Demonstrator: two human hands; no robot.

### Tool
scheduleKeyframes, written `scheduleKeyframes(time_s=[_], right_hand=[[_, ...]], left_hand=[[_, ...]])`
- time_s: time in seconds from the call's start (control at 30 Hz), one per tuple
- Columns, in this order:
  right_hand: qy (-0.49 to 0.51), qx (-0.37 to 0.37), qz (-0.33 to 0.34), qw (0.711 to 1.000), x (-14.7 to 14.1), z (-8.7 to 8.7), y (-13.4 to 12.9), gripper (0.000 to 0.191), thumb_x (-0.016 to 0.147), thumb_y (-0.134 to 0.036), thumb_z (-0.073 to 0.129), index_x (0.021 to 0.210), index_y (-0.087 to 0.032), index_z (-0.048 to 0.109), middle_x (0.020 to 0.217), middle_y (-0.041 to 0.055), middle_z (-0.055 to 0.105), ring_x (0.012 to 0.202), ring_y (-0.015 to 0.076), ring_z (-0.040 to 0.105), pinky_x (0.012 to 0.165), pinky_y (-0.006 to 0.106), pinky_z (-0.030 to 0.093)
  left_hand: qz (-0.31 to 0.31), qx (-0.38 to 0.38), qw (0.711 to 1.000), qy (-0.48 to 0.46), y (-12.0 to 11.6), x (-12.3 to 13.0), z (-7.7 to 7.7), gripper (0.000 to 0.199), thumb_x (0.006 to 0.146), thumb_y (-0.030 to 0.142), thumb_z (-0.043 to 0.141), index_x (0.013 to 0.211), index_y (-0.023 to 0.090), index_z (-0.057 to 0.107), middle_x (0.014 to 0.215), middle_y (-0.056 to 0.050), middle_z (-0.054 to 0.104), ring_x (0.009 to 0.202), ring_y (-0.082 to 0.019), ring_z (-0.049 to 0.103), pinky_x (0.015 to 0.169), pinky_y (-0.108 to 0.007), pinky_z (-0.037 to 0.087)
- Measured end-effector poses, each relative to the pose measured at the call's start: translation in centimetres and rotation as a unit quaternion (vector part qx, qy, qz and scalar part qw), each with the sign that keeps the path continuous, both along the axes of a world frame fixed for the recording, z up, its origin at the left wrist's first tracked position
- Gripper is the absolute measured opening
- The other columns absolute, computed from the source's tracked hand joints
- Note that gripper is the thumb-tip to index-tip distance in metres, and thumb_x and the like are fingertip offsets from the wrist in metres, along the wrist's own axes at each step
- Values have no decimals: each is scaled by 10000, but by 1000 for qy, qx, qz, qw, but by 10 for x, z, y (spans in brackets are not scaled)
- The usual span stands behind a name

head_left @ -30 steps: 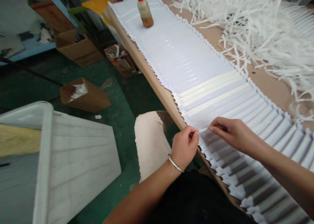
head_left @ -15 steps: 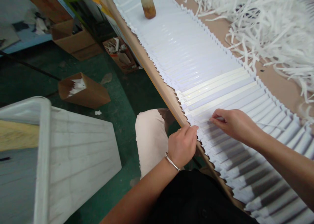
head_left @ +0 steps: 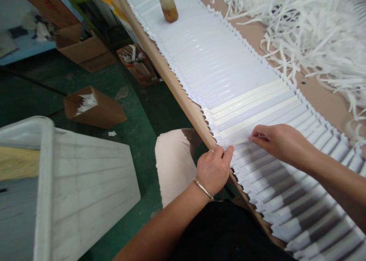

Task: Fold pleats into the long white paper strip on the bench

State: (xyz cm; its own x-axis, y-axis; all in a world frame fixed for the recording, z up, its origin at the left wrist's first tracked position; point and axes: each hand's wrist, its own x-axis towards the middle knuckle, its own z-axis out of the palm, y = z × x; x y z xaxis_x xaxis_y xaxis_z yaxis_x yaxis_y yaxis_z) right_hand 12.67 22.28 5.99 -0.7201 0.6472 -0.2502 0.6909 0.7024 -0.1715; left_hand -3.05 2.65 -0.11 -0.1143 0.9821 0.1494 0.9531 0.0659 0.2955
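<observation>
Overlapping white sheets (head_left: 228, 59) form a long row along the table, with a few cream strips (head_left: 251, 97) across the middle. My left hand (head_left: 214, 167), with a ring and a silver bracelet, rests at the near edge of the row, fingers bent and fingertips on the sheet ends. My right hand (head_left: 276, 141) is over the sheets, thumb and forefinger pinched together; what they hold is too small to make out. Its forearm casts a shadow on the sheets at the lower right.
A bottle with brown liquid (head_left: 168, 7) stands on the far sheets. Loose white strips (head_left: 309, 36) are heaped at upper right. On the green floor are a white bin (head_left: 91, 177), cardboard boxes (head_left: 108, 110) and a pale-covered stool (head_left: 174, 162).
My right hand has slid slightly right along the sheet. The fingers of my left hand have spread a little at the edge. The view has shifted slightly.
</observation>
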Motion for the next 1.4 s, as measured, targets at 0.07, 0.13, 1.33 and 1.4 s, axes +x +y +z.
scheduleKeyframes(time_s=[0.07,0.13,1.33,1.4], right_hand=[[24,-2,-20,1000,17,5,21,264,926,-500,611,866,-274,732,677,37,718,646,243,657,622,332,365],[42,-8,-53,998,37,11,44,295,904,-542,624,858,-273,735,717,38,740,691,248,686,650,335,405],[79,34,-277,957,109,-24,159,255,887,-432,652,908,-186,719,793,66,717,735,195,589,689,341,408],[85,39,-282,955,110,-28,160,256,886,-438,648,905,-192,717,792,64,716,740,200,595,701,344,420]], left_hand=[[1,9,1000,4,-1,0,-2,380,1053,175,573,1420,223,658,935,-46,676,825,-231,681,658,-362,526],[3,16,1000,3,-2,0,-3,376,1042,160,579,1402,221,667,922,-42,669,816,-222,679,655,-355,526],[0,128,991,-29,0,-10,-12,349,1036,96,478,1312,194,667,893,-45,682,741,-199,676,647,-315,559],[-1,128,991,-31,0,-10,-12,352,1037,95,479,1320,196,663,888,-41,679,736,-198,671,642,-316,554]])
